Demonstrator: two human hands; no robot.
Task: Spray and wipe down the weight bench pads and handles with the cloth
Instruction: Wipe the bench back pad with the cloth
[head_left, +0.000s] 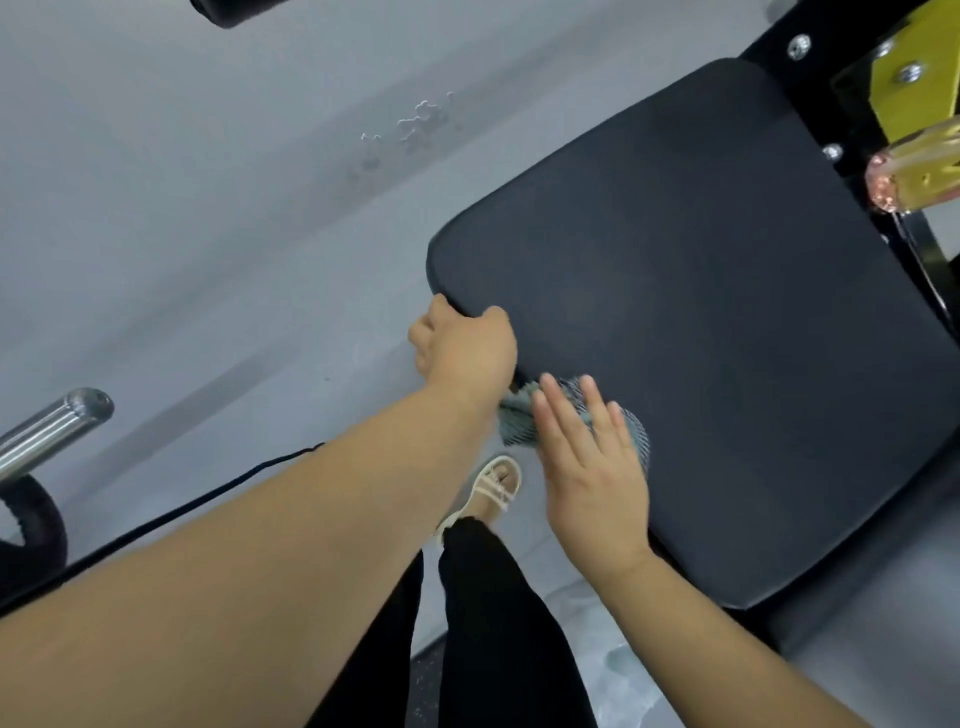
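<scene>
A pale grey floor (182, 234) is seen filling the left half of the frame, marked by a small patch of droplets (415, 127) at upper centre. The black bench pad (701, 312) is spread across the centre and right. It is a broad, matte cushion with rounded corners and a smooth, unbroken surface. A yellow bracket (898, 88) and silver bolts (799, 45) are visible beyond it in the upper right corner.

Two bare forearms are extended from the bottom edge. The left hand (462, 348) is clamped on the pad's left edge close to the corner, with one digit hooked over the top and the rest curled round the rim. The right hand (592, 467) is laid flat just beside it, lower and to the right. Its fingers are straight and slightly spread, and they are pressed down on the cloth (519, 423). The cloth is a crumpled teal-grey piece with a dark mesh pattern. It is pinned against the pad near its lower-left edge at centre frame and is largely covered by the fingers.

A white strappy sandal (496, 488) is glimpsed on a foot between the arms. A chrome bar (52, 431) is caught at the left edge.
</scene>
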